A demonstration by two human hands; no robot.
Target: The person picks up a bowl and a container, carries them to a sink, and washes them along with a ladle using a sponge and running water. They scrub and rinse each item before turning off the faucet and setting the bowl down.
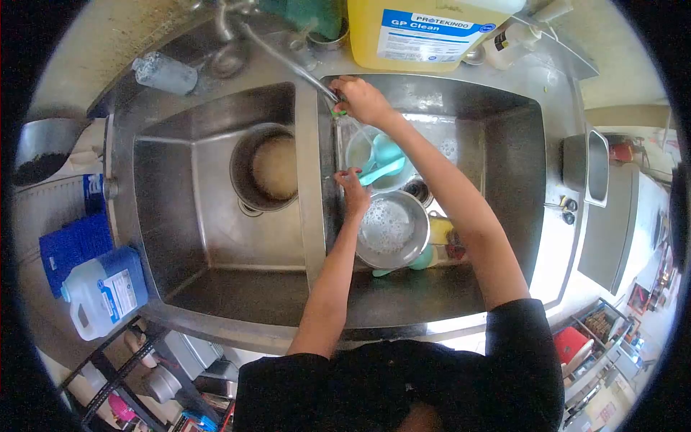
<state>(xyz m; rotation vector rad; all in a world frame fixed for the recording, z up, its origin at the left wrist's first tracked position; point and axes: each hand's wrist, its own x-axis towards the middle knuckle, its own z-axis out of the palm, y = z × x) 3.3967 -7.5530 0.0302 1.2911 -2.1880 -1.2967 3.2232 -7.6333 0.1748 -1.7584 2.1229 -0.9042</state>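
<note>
My left hand (353, 189) is closed at the near end of light teal plastic utensils (385, 160), which look like spoons or a scoop. They lie over a clear bowl (358, 150) in the right sink basin. My right hand (362, 99) grips the end of the metal faucet spout (288, 61), where a bit of green shows beneath the fingers. Just below my left hand sits a round metal pot (392, 230) with sudsy water. Beside the pot, partly under my right forearm, are a yellow item (442, 232) and a green bottle-like item (423, 258).
A deep pot (265, 169) with cloudy liquid stands in the left basin (216, 237). Behind the sink are a yellow jerrycan (417, 39) and a white bottle (509, 47). A blue jug (108, 288) is at the left, a metal pan (586, 169) at the right rim.
</note>
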